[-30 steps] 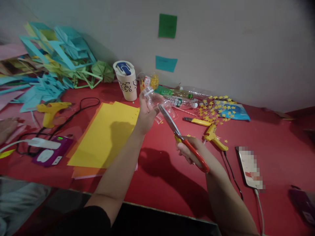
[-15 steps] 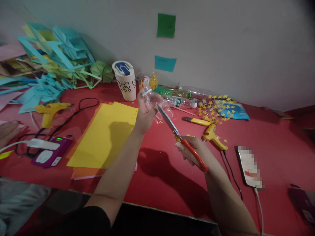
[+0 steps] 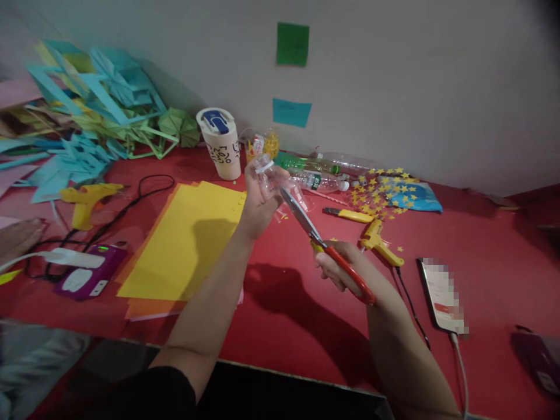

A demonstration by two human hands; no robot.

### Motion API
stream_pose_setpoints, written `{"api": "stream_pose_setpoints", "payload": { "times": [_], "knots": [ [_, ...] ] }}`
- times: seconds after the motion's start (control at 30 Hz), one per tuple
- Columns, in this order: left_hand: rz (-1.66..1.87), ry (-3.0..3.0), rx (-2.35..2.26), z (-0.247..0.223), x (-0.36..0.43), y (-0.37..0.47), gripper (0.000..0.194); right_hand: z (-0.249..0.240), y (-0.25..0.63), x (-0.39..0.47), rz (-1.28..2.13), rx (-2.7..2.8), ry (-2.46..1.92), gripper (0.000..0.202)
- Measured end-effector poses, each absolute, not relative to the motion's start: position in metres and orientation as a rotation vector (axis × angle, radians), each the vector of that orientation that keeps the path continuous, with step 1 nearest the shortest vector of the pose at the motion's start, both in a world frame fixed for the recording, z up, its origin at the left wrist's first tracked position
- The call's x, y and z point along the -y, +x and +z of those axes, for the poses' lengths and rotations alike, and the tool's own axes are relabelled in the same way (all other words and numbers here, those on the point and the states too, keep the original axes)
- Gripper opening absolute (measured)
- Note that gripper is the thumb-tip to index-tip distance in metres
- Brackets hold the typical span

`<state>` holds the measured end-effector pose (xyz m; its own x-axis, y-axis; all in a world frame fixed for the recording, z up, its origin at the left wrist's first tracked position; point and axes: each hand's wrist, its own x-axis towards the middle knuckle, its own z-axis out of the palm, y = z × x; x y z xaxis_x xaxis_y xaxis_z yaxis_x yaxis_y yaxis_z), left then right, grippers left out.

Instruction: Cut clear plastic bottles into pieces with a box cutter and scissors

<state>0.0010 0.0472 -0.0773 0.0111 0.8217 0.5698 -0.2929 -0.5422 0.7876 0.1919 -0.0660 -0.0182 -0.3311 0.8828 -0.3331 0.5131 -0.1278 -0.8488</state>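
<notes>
My left hand (image 3: pixel 259 204) is closed around a clear plastic bottle piece (image 3: pixel 265 169), with its whitish neck ring toward the top. In my right hand (image 3: pixel 343 265) is a pair of scissors (image 3: pixel 306 220) with red handles, their blades slanting up and left. The blade tips reach the plastic beside my left thumb; whether they are cutting it I cannot tell. Behind my left hand lie clear plastic scraps (image 3: pixel 301 201) and a clear bottle (image 3: pixel 321 182) with a white cap. A yellow utility knife (image 3: pixel 350 215) rests to the right.
Yellow sheets (image 3: pixel 179 245) lie left of centre by a tumbler (image 3: pixel 221 149). Glue guns (image 3: pixel 85 204) (image 3: pixel 380 244), a purple power strip (image 3: pixel 90 274), cables and a phone (image 3: pixel 441 294) are on the red table. Yellow stars (image 3: pixel 385 189) are scattered right. Another person's hand (image 3: pixel 20 236) rests far left.
The scissors and my right hand have shifted slightly right. My left hand still holds the plastic piece in nearly the same place. The other person's hand has moved a little to the right.
</notes>
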Motion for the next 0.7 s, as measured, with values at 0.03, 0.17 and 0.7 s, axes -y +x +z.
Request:
{"api": "stream_pose_setpoints", "payload": {
  "times": [0.03,0.17,0.7],
  "knots": [
    [1.667,1.446,-0.572,-0.0769,-0.0467,0.0008,0.069,-0.0180,0.1919,0.0659,1.440,1.793,-1.555,0.044],
    [1.656,1.457,-0.578,-0.0746,-0.0448,0.0005,0.069,-0.0184,0.1897,0.0667,1.420,1.765,-1.570,0.043],
    [1.644,1.454,-0.575,-0.0776,-0.0472,-0.0004,0.069,-0.0194,0.1852,0.0672,1.437,1.695,-1.621,0.049]
  ]
}}
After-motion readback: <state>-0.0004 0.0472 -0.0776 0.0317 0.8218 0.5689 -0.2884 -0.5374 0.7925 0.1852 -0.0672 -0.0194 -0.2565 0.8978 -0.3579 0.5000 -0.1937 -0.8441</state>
